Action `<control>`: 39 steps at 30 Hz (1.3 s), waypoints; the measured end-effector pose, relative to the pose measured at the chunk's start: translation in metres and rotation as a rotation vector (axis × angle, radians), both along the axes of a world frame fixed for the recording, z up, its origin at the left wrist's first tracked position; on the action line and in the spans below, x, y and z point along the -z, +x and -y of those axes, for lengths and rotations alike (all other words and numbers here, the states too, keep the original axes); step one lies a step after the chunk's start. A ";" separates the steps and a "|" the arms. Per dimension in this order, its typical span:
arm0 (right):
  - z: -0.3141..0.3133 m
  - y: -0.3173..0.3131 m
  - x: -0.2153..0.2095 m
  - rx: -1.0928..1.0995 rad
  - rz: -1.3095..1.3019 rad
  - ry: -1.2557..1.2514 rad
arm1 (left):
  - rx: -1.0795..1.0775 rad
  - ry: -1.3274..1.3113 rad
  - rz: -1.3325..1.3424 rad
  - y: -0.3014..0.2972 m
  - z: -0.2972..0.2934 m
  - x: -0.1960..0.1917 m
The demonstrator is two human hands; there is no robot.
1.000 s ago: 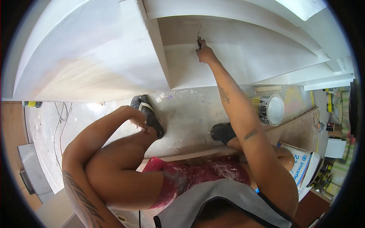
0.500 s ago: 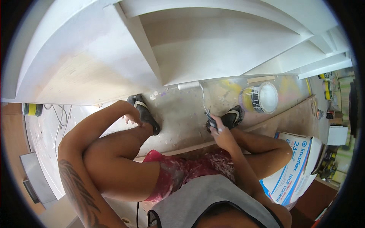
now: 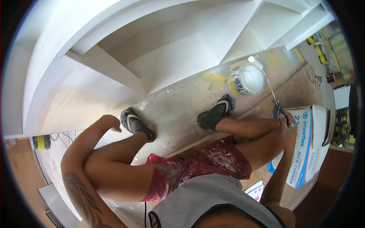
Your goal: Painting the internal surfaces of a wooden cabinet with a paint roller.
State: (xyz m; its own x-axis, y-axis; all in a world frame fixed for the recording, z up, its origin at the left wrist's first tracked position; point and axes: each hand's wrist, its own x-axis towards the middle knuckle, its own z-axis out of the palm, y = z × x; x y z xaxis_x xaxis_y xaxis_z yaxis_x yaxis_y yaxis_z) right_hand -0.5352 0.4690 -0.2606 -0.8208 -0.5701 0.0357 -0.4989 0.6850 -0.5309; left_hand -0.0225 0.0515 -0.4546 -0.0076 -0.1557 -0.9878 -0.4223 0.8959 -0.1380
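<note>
My right hand (image 3: 288, 121) is closed around the dark handle of a paint roller (image 3: 274, 93), out beside my right knee. The roller's white sleeve (image 3: 256, 62) is at the far rim of a paint bucket (image 3: 236, 83); whether it touches cannot be told. White paint fills the view inside the bucket. Near my bent left knee hangs my left hand (image 3: 111, 122), loosely curved, with no object visible in it. Part of its fingers is hidden. In front of me stands a large white shelf unit (image 3: 178, 49), with patchy paint on its left panel (image 3: 83, 89).
A printed cardboard box (image 3: 304, 152) stands right of my right leg. My shoes (image 3: 137, 123) rest on a paint-spotted floor (image 3: 171, 114). Cables and a black-and-yellow can (image 3: 41, 142) are at far left. More cans (image 3: 322, 54) stand at far right.
My right hand has swung right with the roller, bringing its sleeve from the shelf's bottom edge to the bucket. The view has shifted, and my left hand has moved off the knee a little.
</note>
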 end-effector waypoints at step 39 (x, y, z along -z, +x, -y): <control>0.071 -0.062 0.056 -0.054 -0.206 0.448 | -0.338 0.069 0.008 -0.003 0.009 -0.036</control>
